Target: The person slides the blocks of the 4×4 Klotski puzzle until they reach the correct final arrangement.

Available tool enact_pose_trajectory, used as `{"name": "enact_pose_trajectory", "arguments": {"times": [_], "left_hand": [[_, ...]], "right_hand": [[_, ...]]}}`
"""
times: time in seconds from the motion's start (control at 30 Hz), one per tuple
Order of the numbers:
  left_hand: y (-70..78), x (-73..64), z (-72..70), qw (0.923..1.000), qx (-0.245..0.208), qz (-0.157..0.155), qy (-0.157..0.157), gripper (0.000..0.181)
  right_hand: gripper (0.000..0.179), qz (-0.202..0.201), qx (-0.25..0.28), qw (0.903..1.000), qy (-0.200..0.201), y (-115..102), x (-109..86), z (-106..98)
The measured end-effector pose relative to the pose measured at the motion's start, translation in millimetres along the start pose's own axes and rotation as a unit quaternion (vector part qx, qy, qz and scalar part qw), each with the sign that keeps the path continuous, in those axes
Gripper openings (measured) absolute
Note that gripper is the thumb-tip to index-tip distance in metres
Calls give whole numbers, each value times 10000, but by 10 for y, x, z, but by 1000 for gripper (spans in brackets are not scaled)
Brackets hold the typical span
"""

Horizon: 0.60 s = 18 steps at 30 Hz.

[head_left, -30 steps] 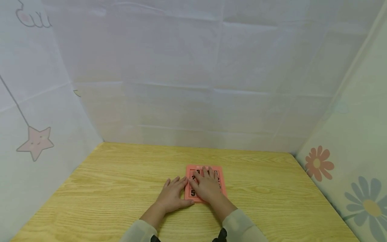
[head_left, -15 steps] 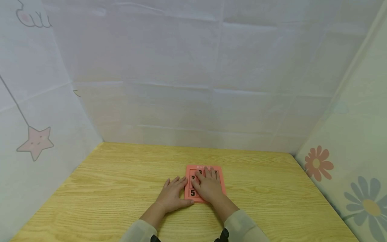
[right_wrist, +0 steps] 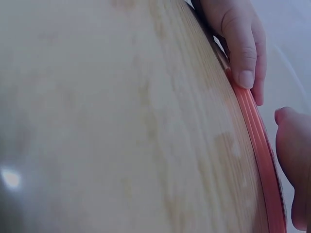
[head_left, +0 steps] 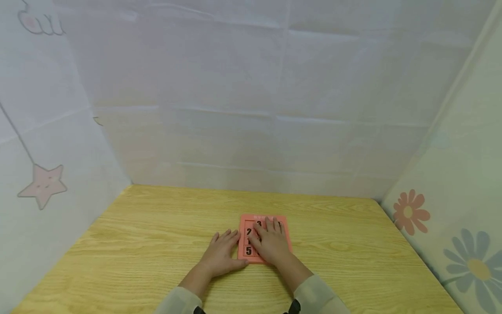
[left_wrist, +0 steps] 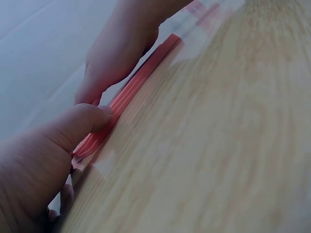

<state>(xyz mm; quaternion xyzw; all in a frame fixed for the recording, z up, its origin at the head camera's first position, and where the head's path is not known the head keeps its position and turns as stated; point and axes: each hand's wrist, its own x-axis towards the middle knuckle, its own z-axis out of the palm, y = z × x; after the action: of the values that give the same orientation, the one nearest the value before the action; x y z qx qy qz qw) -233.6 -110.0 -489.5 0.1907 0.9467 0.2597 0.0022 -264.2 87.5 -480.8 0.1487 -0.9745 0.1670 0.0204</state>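
A pink number slide puzzle (head_left: pixel 251 217) lies flat on the table, its tiles printed with black numerals. Tiles 3 (head_left: pixel 259 223), 2 (head_left: pixel 249 232) and 5 (head_left: pixel 249 251) show along its left part. My left hand (head_left: pixel 222 254) braces the near-left corner, fingertips at the left side and thumb along the front edge. In the left wrist view that thumb (left_wrist: pixel 92 121) presses the puzzle's side wall (left_wrist: pixel 146 73). Spread over the tiles, my right hand (head_left: pixel 272 244) has its fingertips near the upper rows and covers most of the right side.
The wood-grain table (head_left: pixel 164 222) extends around the puzzle on all sides. Pale cloth walls stand behind and at both sides, with a pink star (head_left: pixel 42 185) printed at left and flowers (head_left: pixel 408 212) at right.
My right hand has shifted slightly to the right over the tiles, uncovering more of the left column. The left hand keeps its place at the corner.
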Motion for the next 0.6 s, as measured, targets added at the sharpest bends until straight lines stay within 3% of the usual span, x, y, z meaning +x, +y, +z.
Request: {"name": "enact_pose_trajectory", "arguments": {"times": [0.13,0.27,0.4,0.6], "left_hand": [[-17,-17,-35,9998,-191,84,-68,90],[-3,-41,-74,9993,-336,169,-5,71],[1,-49,-56,9994,-221,239,119,54],[12,-50,-14,9995,-75,268,162,51]], "right_hand": [[57,-205,-25,9998,-25,4,-70,-44],[55,-353,-8,9994,-19,15,-133,-67],[54,-449,16,9990,-7,27,-174,-72],[53,-592,-124,9981,-99,23,-219,-107]]}}
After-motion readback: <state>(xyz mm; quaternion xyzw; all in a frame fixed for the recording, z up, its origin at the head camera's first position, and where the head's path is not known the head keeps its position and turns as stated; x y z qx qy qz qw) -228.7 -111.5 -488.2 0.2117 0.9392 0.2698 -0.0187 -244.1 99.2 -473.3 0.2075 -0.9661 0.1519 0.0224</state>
